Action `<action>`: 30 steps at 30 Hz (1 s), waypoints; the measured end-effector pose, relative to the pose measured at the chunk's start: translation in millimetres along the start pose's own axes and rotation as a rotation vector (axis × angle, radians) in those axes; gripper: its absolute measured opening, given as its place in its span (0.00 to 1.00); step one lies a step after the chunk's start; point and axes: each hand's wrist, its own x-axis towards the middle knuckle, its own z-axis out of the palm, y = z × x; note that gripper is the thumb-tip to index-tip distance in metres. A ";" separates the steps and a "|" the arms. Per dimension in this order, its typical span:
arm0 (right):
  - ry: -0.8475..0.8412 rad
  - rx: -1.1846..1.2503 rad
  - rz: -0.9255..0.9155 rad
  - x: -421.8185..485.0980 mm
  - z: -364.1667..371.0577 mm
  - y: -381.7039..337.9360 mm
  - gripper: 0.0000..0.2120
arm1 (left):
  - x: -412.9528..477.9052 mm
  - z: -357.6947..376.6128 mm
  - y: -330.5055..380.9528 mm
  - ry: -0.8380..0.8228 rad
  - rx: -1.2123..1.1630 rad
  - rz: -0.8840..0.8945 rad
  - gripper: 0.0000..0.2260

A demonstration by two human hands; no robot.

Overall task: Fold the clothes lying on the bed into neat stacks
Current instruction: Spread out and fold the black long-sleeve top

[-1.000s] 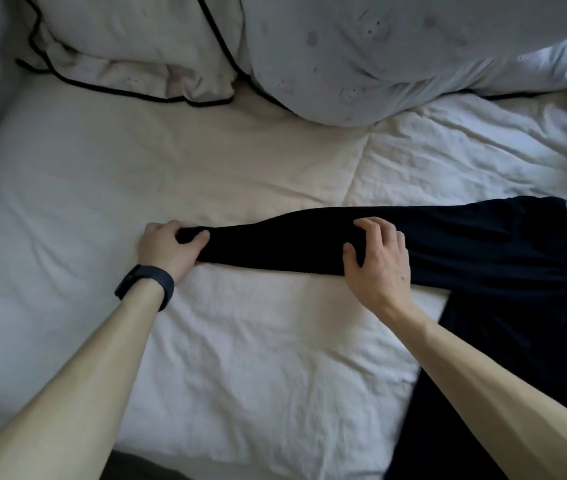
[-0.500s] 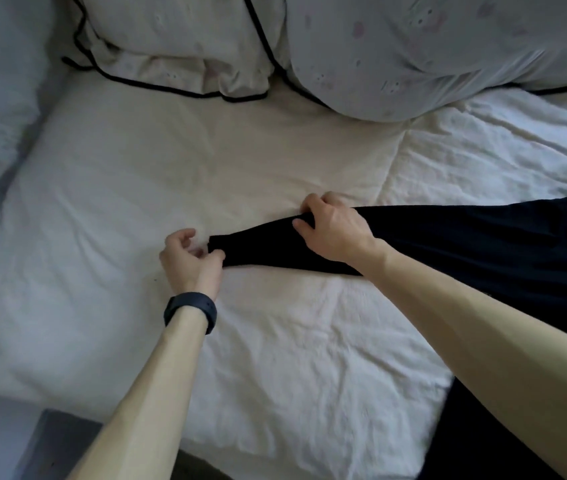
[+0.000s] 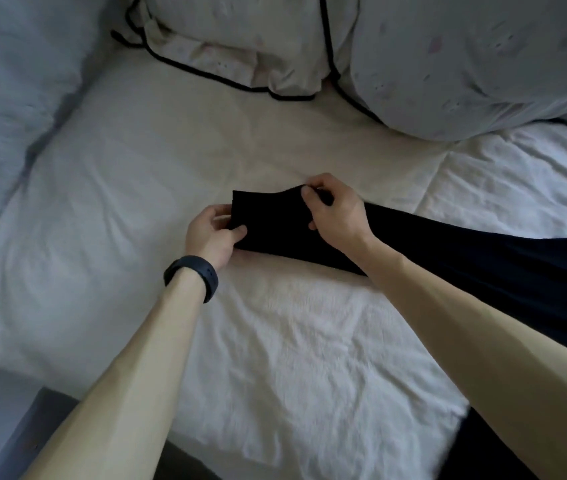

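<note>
From the white sheet (image 3: 292, 358) in the lower frame, the left hand (image 3: 211, 237), wearing a dark wristband (image 3: 193, 277), pinches the near corner of the black garment (image 3: 268, 220) at frame centre, the right hand (image 3: 335, 213) pinches its far corner, the garment runs off to the right edge, and pillows (image 3: 465, 64) lie across the top.

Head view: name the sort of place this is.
Probably a bedroom: a rumpled white bedsheet, dark-piped pillows at the far side, and a black garment stretched across the sheet.
</note>
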 end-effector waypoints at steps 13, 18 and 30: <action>0.507 -0.521 0.001 -109.8 -72.9 101.7 0.17 | 33.3 27.2 41.3 0.303 0.501 0.388 0.13; 0.286 -0.708 0.314 -113.5 -108.9 133.7 0.29 | 50.6 25.8 49.8 0.273 0.661 0.423 0.13; 0.015 -0.814 0.067 -150.7 -109.5 150.2 0.29 | -92.5 183.1 -41.8 -0.301 1.190 0.954 0.27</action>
